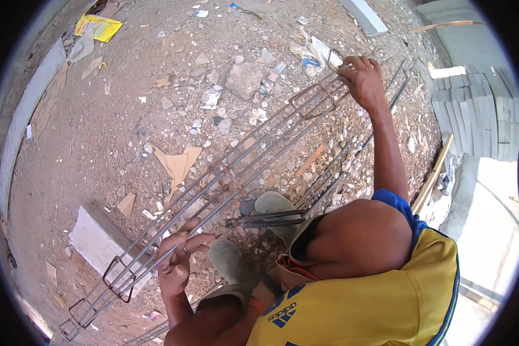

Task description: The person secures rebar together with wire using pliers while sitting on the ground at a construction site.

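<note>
A long rebar cage [210,180] of thin steel bars with several square stirrups [119,278] slants from lower left to upper right. My left hand [177,259] is under its lower part, its fingers curled round the bars. At the upper end, my right hand [361,78] grips the bars beside a stirrup, fingers closed. Between my legs, near the boots [228,262], there is a dark two-handled tool [265,219] that looks like pincers.
Loose bars [323,187] lie on the rubble ground to the right of the cage. A pale concrete block [101,233] is at left under the cage. Stacked grey blocks [467,109] stand at far right, near a wooden board [434,173]. A big stone [245,81] lies beyond.
</note>
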The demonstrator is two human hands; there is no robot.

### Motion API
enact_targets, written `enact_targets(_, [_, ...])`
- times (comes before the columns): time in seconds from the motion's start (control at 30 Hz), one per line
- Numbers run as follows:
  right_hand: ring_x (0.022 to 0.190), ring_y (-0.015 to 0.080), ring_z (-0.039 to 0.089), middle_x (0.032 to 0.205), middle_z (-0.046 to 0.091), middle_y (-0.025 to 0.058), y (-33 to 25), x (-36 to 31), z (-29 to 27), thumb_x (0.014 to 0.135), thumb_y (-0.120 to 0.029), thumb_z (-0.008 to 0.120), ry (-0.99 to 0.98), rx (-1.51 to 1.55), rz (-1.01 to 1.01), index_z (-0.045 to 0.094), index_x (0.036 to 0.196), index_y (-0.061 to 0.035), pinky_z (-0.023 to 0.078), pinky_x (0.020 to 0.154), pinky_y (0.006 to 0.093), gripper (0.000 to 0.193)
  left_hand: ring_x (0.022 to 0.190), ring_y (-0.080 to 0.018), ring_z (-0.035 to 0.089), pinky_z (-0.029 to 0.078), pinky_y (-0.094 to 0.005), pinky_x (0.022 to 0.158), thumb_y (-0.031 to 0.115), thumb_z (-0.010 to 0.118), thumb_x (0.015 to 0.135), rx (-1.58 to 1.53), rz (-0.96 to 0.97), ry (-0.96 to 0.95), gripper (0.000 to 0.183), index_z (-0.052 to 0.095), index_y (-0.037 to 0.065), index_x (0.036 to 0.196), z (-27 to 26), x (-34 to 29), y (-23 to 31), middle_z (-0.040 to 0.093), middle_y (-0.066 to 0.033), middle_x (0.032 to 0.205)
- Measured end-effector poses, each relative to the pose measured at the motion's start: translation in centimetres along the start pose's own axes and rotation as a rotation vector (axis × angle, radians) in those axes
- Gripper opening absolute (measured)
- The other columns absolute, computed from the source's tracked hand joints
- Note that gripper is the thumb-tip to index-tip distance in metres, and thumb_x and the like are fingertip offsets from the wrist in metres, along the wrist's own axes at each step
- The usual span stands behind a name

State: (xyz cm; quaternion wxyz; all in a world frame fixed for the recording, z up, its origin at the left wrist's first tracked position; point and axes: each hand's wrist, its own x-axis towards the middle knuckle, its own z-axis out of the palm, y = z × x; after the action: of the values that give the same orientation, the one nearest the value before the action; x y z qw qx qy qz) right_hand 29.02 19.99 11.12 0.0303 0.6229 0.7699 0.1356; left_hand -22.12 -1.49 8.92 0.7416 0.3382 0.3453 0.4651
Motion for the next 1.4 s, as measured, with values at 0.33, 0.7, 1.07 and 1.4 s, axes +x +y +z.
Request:
enact_targets(0.33, [0.107, 0.0336, 0.063, 0.114, 0.067, 0.0130, -1.1, 0.4, -1.8, 0.087, -0.012, 0.067, 0.015, 0.366, 0.241, 0.070, 0.108, -0.0061, 0.046, 0.098, 0.0472, 0.023, 0.122, -0.0314, 0.059, 0.047, -0.0407, 0.098, 0.045, 0.066, 0.093, -0.026, -0.346, -0.154, 0.077, 0.033, 0.007, 0.152, 4.3, 9.5, -9.2, 0.053, -0.0185, 0.141])
enact_targets(0.7, [0.114, 0.0343, 0.056, 0.122, 0.061, 0.0125, -14.6, -6.3, -2.0, 0.081, -0.010, 0.075, -0.256, 0.573, -0.332, 0.066, 0.110, -0.0059, 0.045, 0.098, 0.0452, 0.031, 0.104, -0.0213, 0.065, 0.054, -0.0364, 0.076, 0.044, 0.063, 0.096, 0.368, -0.585, -0.171, 0.065, 0.044, 0.009, 0.148, 1.4, 4.2, -8.1, 0.066, -0.0111, 0.126])
enact_targets(1.07, [0.110, 0.0306, 0.057, 0.119, 0.061, 0.0098, -20.0, -6.4, -3.4, 0.079, -0.011, 0.076, -0.135, 0.745, -0.602, 0.065, 0.112, -0.0057, 0.047, 0.092, 0.0438, 0.035, 0.112, -0.0377, 0.063, 0.051, -0.0453, 0.096, 0.008, 0.075, 0.083, 1.402, -0.027, 0.035, 0.059, 0.053, 0.009, 0.138, -6.2, -2.4, 5.9, 0.066, -0.0141, 0.125])
enact_targets(1.4, [0.101, 0.0274, 0.062, 0.108, 0.065, 0.0097, -26.1, -7.1, -2.8, 0.083, -0.020, 0.073, -0.143, 0.769, -0.785, 0.067, 0.106, -0.0047, 0.050, 0.087, 0.0426, 0.028, 0.104, -0.0390, 0.066, 0.055, -0.0458, 0.090, 0.012, 0.069, 0.088, 1.472, -0.079, -0.040, 0.051, 0.057, 0.018, 0.137, -6.9, -1.1, 4.6, 0.067, -0.0175, 0.121])
